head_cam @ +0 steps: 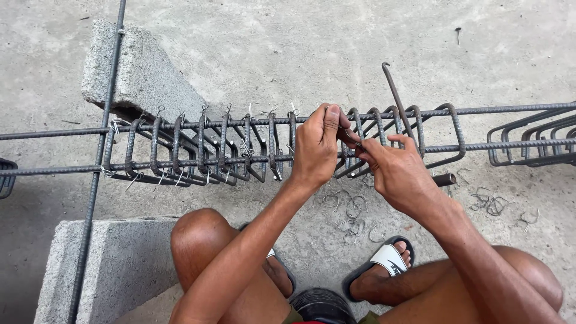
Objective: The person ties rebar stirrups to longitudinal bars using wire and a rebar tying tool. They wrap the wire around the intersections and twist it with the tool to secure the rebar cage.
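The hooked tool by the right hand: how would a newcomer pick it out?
Follow the long rebar cage lying across the concrete floor to the right hand. The hooked tool rises slanted from behind that hand, the only thin rod ending in a small curl.

Squatting, both forearms reaching up from the lower frame — left hand (316, 147) curled in a fist just left of centre, right hand (393, 168) pinching fingertips beside it, nearly touching.

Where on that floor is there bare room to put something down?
Bare concrete floor stretches beyond the rebar cage, right of the tilted block. It is crowded under both hands, left hand and right hand, with wire scraps and feet.
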